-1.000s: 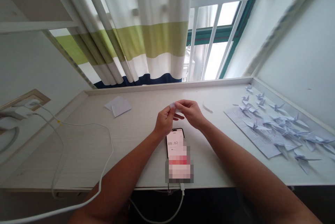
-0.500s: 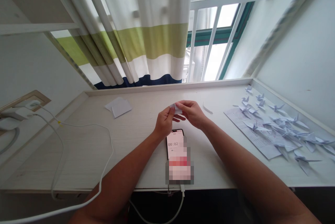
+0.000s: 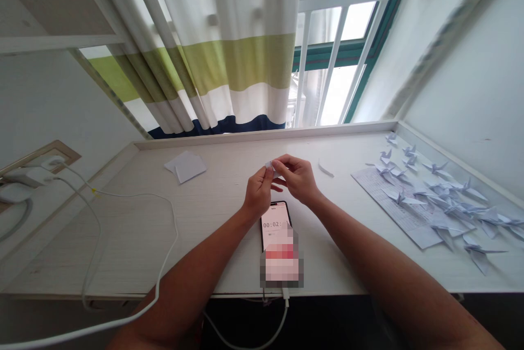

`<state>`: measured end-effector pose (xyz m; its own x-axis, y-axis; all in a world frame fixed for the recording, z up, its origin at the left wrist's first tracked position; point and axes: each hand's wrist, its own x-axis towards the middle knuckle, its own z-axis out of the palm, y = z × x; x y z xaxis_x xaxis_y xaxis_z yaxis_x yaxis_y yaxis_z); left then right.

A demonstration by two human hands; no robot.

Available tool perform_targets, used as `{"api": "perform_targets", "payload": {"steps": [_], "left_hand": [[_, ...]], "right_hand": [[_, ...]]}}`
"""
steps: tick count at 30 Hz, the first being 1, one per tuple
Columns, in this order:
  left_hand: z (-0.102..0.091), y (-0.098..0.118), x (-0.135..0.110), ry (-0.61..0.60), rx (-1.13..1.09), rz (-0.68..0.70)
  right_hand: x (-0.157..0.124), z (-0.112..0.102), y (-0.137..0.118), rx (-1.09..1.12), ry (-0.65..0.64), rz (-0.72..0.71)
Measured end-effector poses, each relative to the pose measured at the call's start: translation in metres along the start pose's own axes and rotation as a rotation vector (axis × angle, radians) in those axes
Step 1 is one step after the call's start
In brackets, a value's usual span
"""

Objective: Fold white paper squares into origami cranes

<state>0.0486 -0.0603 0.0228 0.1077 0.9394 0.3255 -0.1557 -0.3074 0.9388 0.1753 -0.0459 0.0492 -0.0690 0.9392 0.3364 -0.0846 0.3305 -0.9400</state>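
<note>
Right hand point(image 3: 301, 178): sits a touch differently from the earlier frame; its thumb is closer in against the left one and less paper shows beneath. Thumb and index pinch the work; other fingers curl loosely below.
Left hand point(image 3: 257, 189): thumb clamped on its side of the same piece, position much as earlier.
Folded paper point(image 3: 269, 164): up between both thumbs, above the surface point(image 3: 216, 219); mostly covered, so its exact shape can't be told.
Handling: likely very light, thin, crisp at creases, easily crumpled or torn; probably not slippery.
Best hold: by edges and folds, between thumb pad and fingertip, pressing gently.
Phone point(image 3: 272, 232): just nearside of the hands, timer showing.
Loose sheets point(image 3: 188, 167): well left of the left hand, lying flat.
Paper strip point(image 3: 326, 168): near, just right of the right hand.
Paper cranes point(image 3: 446, 190): well right of it, some on a printed sheet point(image 3: 413, 224).
</note>
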Motion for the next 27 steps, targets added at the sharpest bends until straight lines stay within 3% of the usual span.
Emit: {"api": "perform_targets", "payload": {"steps": [6, 10, 14, 18, 27], "left_hand": [[0.001, 0.003, 0.000, -0.002, 0.003, -0.038], [0.000, 0.008, 0.001, 0.035, -0.015, -0.044], [-0.003, 0.010, 0.005, 0.186, -0.016, 0.007], [-0.002, 0.005, 0.008, 0.307, 0.042, 0.096], [0.002, 0.008, 0.003, 0.288, 0.097, 0.119]], "right_hand": [[-0.002, 0.001, -0.001, -0.034, 0.026, 0.005], [-0.002, 0.001, -0.002, 0.089, 0.007, 0.064], [0.001, 0.001, 0.000, 0.136, 0.061, 0.012], [0.000, 0.003, 0.003, 0.046, -0.038, -0.058], [-0.005, 0.004, 0.004, -0.013, 0.012, -0.156]]}}
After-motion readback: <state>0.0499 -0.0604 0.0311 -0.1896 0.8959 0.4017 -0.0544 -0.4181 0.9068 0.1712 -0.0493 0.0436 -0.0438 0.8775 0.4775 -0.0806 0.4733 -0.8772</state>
